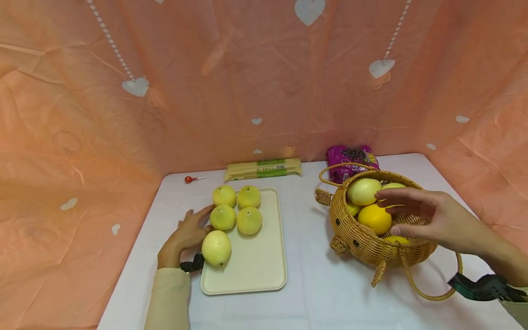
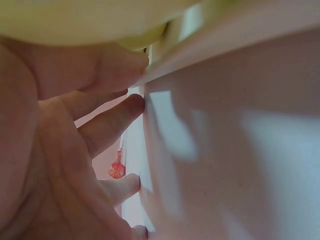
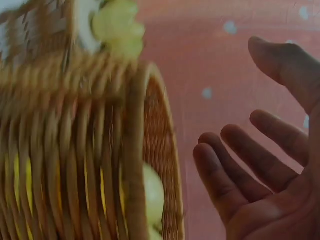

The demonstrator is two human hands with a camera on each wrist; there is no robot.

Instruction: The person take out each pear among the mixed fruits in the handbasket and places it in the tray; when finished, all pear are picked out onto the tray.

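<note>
Several round pale yellow fruits (image 1: 249,221) sit on the left side of a cream tray (image 1: 260,270); their exact kind is unclear. My left hand (image 1: 191,233) rests at the tray's left edge beside them, its fingers extended and fingertips down on the table in the left wrist view. On the right stands a wicker basket (image 1: 383,252) shaped like an animal. Inside it lie a pale yellow fruit (image 1: 365,191), a bright yellow lemon-like fruit (image 1: 374,219) and others partly hidden. Over the basket's right side hovers my right hand (image 1: 437,220), thumb and fingers spread apart, holding nothing.
Behind the tray lies a long yellow-green packet (image 1: 264,168). A purple bag (image 1: 342,158) stands behind the basket. A small red lollipop-like item (image 1: 189,179) lies at the back left. The basket's looped handle (image 1: 437,298) hangs toward the front.
</note>
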